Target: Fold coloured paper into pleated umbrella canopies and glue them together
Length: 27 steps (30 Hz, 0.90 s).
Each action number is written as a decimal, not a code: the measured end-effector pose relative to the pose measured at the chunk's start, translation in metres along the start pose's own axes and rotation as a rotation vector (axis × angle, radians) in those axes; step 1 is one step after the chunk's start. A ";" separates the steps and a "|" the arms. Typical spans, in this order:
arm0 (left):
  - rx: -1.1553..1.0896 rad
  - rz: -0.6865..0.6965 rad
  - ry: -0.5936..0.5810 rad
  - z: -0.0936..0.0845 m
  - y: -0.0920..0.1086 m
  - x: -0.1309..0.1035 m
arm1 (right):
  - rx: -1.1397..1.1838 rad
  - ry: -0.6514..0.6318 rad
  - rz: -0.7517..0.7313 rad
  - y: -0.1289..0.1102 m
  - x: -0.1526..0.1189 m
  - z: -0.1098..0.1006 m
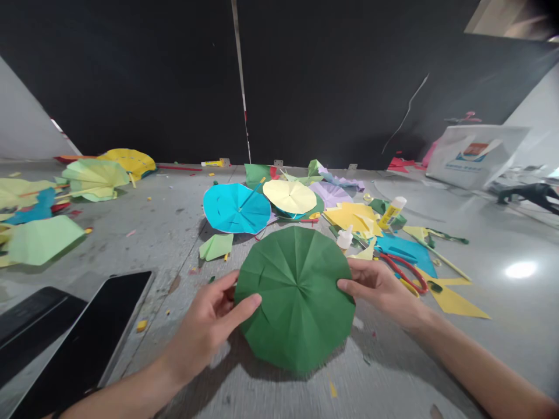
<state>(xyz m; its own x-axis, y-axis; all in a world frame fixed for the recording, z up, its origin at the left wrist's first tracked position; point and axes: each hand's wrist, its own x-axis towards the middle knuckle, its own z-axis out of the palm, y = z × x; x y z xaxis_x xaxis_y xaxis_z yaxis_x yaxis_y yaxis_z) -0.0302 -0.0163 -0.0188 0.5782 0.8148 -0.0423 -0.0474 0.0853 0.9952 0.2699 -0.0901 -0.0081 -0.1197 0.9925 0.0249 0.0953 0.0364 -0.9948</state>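
Observation:
Between my two hands is a dark green paper disc (301, 314) with creases fanning out from its centre. My left hand (212, 317) pinches its left edge, thumb on top and fingers underneath. On the opposite edge, my right hand (378, 285) grips it between thumb and fingers. The disc is held just over the grey surface and casts a shadow. Beyond it lie a blue paper umbrella (227, 209) with a yellow stick at its middle and a cream paper disc (288, 196). Red-handled scissors (404, 270) rest close to my right hand.
A glue stick (393, 212) and a small white bottle (345, 237) stand among paper scraps at right. Two dark phone-like devices lie at left, one a phone (94, 337). Folded paper pieces (96, 177) sit far left. A white bag (474, 154) stands by the black wall (152, 75).

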 end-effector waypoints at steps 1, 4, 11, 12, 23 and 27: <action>-0.019 -0.032 -0.045 0.001 0.001 0.000 | -0.004 0.004 0.001 0.000 0.000 0.000; -0.044 -0.080 -0.084 0.003 0.003 -0.001 | -0.021 0.015 0.001 -0.002 -0.001 0.000; -0.215 -0.106 0.021 0.001 0.001 -0.001 | -0.061 0.021 -0.022 0.003 -0.003 -0.004; -0.231 -0.120 0.051 0.001 0.001 -0.001 | -0.065 0.026 -0.028 0.004 -0.003 -0.005; -0.139 -0.003 -0.074 -0.002 0.007 -0.008 | -0.140 -0.063 -0.210 -0.006 -0.010 -0.007; 0.024 -0.077 -0.144 -0.002 -0.002 -0.009 | -0.177 -0.100 -0.259 -0.009 -0.013 -0.003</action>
<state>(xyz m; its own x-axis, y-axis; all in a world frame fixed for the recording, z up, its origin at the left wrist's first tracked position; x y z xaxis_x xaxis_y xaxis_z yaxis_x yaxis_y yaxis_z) -0.0369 -0.0226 -0.0203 0.6902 0.7156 -0.1074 0.0201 0.1294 0.9914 0.2733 -0.1030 0.0011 -0.2579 0.9316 0.2561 0.2188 0.3145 -0.9237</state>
